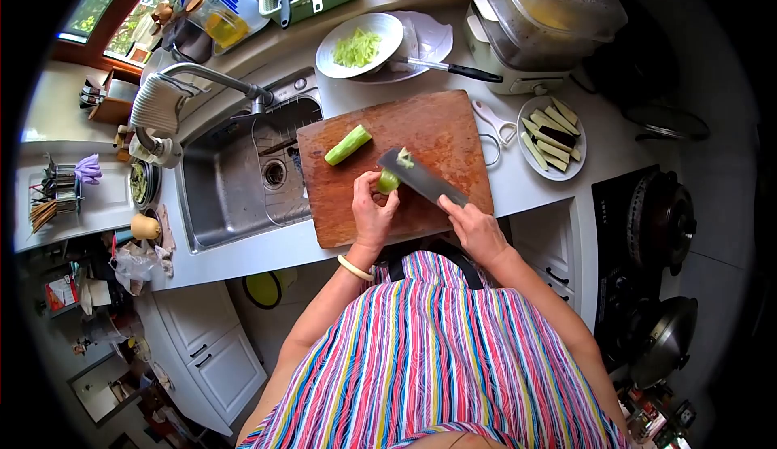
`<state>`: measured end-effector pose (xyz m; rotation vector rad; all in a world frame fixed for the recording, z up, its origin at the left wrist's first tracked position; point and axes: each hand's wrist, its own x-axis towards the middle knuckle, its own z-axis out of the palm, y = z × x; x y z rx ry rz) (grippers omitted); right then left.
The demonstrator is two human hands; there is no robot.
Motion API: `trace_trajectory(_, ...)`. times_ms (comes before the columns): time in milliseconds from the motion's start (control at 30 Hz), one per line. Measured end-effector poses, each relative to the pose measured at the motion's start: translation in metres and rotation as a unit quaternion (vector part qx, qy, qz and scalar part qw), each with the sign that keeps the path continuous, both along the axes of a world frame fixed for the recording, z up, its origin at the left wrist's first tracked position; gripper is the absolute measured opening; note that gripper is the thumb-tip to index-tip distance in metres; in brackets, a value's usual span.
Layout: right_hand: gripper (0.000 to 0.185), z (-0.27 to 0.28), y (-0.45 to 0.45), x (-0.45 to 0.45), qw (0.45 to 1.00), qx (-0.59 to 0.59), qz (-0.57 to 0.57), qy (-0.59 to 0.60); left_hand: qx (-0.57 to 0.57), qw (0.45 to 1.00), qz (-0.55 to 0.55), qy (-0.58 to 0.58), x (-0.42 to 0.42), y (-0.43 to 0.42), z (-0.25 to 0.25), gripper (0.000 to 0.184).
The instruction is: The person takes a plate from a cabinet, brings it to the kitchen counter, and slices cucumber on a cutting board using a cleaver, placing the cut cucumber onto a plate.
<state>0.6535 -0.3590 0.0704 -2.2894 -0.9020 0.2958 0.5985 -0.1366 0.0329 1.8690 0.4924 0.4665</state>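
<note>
On the wooden cutting board (348, 206), my left hand (373, 211) grips a short green vegetable piece (388, 181) between its fingers. My right hand (476, 229) is closed round the handle end of a wide cleaver (425, 180), whose dark blade lies against that piece. Small pale green bits (405, 157) cling to the blade near its tip. A longer peeled green piece (348, 145) rests on the board, up and left of my left hand, touched by neither hand.
Left of the board is a steel sink (231, 198) with a faucet (214, 76). Behind stands a white plate of green shreds (356, 46). To the right are a peeler (495, 119), a plate of cut eggplant (553, 137), a steamer (518, 60) and a black stove (615, 246).
</note>
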Motion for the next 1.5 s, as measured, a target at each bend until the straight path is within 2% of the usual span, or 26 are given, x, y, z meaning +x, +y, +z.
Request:
trace_trajectory(100, 0.045, 0.005, 0.000, 0.005, 1.000, -0.009, -0.025, -0.001, 0.008, 1.000, 0.001, 0.019, 0.001, 0.001, -0.004, 0.039)
trace_trajectory(300, 0.046, 0.035, -0.018, -0.015, 0.998, 0.008, 0.008, 0.066, -0.135, 0.991, 0.018, 0.004, 0.007, -0.001, 0.001, 0.042)
trace_trajectory(433, 0.047, 0.044, -0.015, -0.025, 0.995, 0.018, 0.015, 0.100, -0.208, 0.978, 0.032, -0.014, 0.008, 0.000, 0.001, 0.037)
trace_trajectory(667, 0.045, 0.023, -0.006, -0.019, 0.997, 0.035, -0.002, 0.068, -0.170, 0.984, 0.041, 0.016, 0.006, 0.006, -0.011, 0.037)
trace_trajectory(867, 0.044, 0.018, 0.003, -0.019, 0.997, 0.050, 0.001, 0.058, -0.266, 0.960, 0.086, -0.011, 0.008, 0.003, 0.001, 0.031)
trace_trajectory(1133, 0.043, 0.018, 0.009, -0.013, 0.997, 0.035, 0.020, 0.066, -0.269, 0.960, 0.081, -0.007, 0.009, 0.013, -0.001, 0.029)
trace_trajectory(1333, 0.041, 0.005, 0.024, -0.002, 0.996, 0.081, -0.005, 0.048, -0.270, 0.959, 0.087, 0.004, 0.015, 0.016, 0.003, 0.027)
trace_trajectory(1500, 0.042, 0.001, 0.030, 0.003, 0.997, 0.054, 0.003, 0.049, -0.280, 0.956, 0.085, 0.006, 0.017, 0.020, 0.001, 0.026)
